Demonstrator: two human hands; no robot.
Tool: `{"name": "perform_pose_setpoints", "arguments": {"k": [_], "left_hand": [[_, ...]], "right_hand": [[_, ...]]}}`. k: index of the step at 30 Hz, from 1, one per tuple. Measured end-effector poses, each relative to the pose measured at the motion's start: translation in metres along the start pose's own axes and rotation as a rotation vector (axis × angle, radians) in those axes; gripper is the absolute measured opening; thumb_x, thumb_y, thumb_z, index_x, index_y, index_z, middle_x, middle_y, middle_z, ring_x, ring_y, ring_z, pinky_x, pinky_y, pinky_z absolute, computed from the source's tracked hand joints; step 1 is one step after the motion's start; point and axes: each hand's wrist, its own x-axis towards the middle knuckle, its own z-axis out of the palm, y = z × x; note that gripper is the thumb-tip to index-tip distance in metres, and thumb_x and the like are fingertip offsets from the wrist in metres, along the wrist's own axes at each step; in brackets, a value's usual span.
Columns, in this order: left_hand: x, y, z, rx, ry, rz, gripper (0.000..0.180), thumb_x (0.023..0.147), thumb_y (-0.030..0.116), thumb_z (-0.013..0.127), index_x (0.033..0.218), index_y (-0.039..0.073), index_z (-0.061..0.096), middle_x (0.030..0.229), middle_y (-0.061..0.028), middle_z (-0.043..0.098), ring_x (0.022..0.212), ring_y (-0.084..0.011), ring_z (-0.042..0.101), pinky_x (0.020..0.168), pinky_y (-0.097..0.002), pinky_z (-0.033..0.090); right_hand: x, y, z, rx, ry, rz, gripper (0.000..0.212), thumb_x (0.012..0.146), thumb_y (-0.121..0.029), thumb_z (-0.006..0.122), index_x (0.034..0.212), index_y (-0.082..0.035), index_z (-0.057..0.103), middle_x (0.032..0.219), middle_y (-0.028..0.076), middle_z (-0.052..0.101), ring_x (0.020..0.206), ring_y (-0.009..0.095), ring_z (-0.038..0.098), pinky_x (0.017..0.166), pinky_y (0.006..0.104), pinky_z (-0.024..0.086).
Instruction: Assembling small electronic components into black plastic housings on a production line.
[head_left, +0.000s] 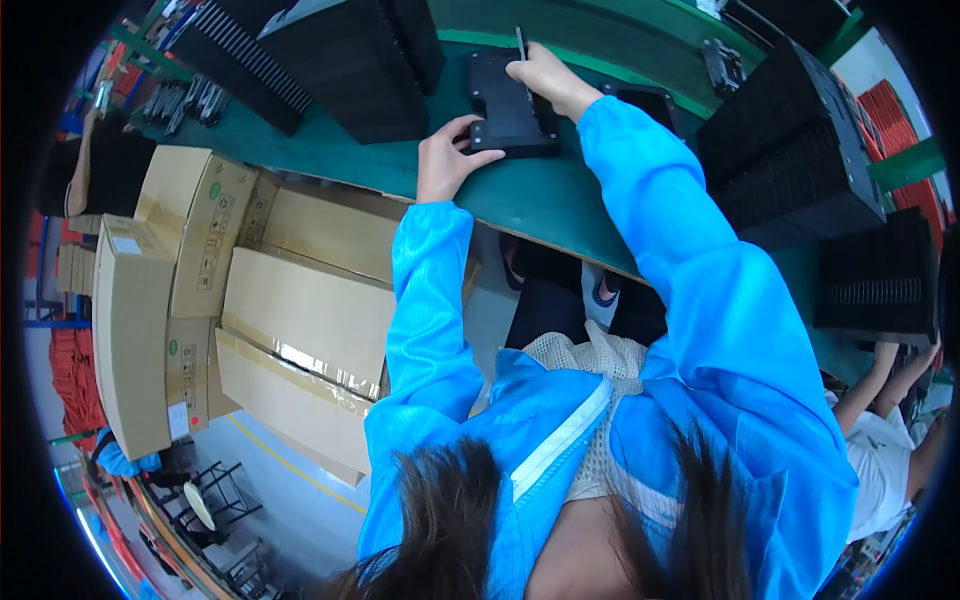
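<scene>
Black case point(493, 92), one, flat on the green counter point(550, 200), between both hands. Left hand point(445, 160): gripping the near left corner, thumb and fingers around it. Right hand point(548, 80): over the far right end, closed on a thin piece point(520, 42), apparently metal.

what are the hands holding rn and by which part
The left hand grips the black housing at its near-left corner. The right hand holds a slim grey strip below its upper end; lower end unclear.
</scene>
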Motion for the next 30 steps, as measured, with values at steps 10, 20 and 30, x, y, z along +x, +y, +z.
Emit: {"name": "perform_pose_setpoints", "arguments": {"k": [10, 20, 30], "left_hand": [[-0.005, 0.001, -0.002, -0.035, -0.024, -0.087, 0.055, 0.066, 0.009, 0.084, 0.114, 0.001, 0.061, 0.110, -0.0157, 0.063, 0.103, -0.0249, 0.062, 0.090, -0.0360, 0.052], [-0.042, 0.084, 0.072, 0.075, -0.032, 0.470, 0.060, 0.070, 0.015, 0.080, 0.122, 0.002, 0.053, 0.121, -0.0156, 0.054, 0.112, -0.0322, 0.054, 0.096, -0.0386, 0.043], [-0.056, 0.073, 0.146, 0.013, -0.191, 0.248, 0.061, 0.064, 0.017, 0.084, 0.111, -0.004, 0.052, 0.107, -0.0174, 0.053, 0.104, -0.0355, 0.052, 0.088, -0.0409, 0.045]], "right_hand": [[-0.086, -0.005, -0.081, 0.068, 0.043, -0.313, 0.053, 0.079, 0.003, 0.042, 0.132, 0.001, 0.045, 0.101, 0.011, 0.059, 0.088, 0.020, 0.059, 0.073, 0.0321, 0.048], [-0.154, 0.062, -0.083, -0.899, 0.418, -0.300, 0.057, 0.075, 0.006, 0.057, 0.129, 0.012, 0.039, 0.133, 0.032, 0.042, 0.122, 0.052, 0.042, 0.097, 0.0550, 0.042], [-0.142, 0.055, -0.058, -1.064, 0.462, -0.101, 0.061, 0.078, -0.008, 0.064, 0.132, 0.006, 0.040, 0.138, 0.030, 0.037, 0.123, 0.054, 0.038, 0.086, 0.0693, 0.041]]}}
